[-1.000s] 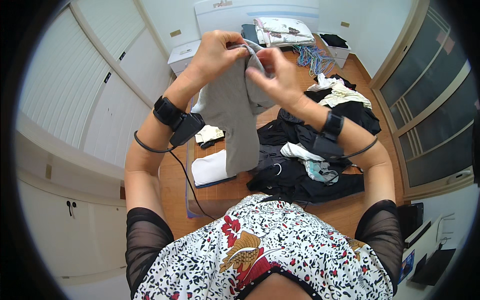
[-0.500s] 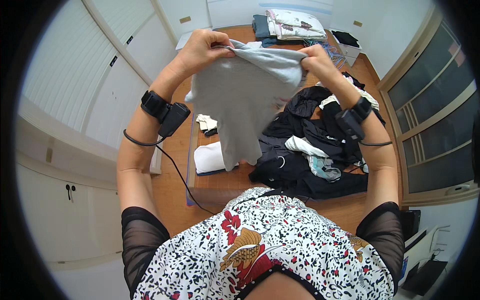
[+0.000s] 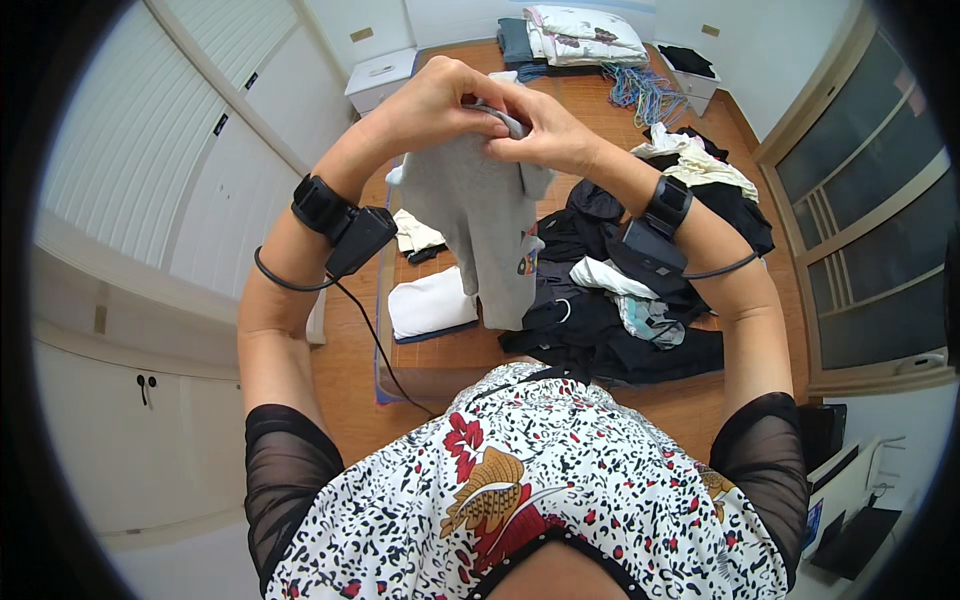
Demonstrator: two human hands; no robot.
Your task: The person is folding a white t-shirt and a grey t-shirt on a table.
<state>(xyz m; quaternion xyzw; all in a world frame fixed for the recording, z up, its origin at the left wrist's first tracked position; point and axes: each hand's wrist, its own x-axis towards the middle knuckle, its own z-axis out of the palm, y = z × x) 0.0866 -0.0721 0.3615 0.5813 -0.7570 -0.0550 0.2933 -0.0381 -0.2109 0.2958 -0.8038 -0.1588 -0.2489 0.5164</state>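
Observation:
A light grey garment [image 3: 475, 210] with a small colourful print low on one side hangs in front of me. Its exact kind is unclear from how it is bunched. Both hands meet at its top edge: my left hand [image 3: 440, 105] pinches the cloth, and close against it my right hand [image 3: 545, 130] grips the same gathered edge. Below the fabric lie a folded white cloth [image 3: 425, 305] and, to the right, a loose heap of dark clothes [image 3: 630, 350] with a white and teal piece [image 3: 645, 320] on top.
Cream clothes [image 3: 715, 172] lie at the heap's far right. Farther back are blue hangers [image 3: 645, 95], folded bedding [image 3: 590, 35] and a white nightstand [image 3: 690, 85]. White wardrobe doors [image 3: 150, 430] run along the left; a framed glass door [image 3: 870, 220] stands at right. A cable [image 3: 370, 345] trails from my left wrist.
My hands have come together from wide apart, the right moving left toward the other. The garment, spread between them before, now hangs narrower and gathered.

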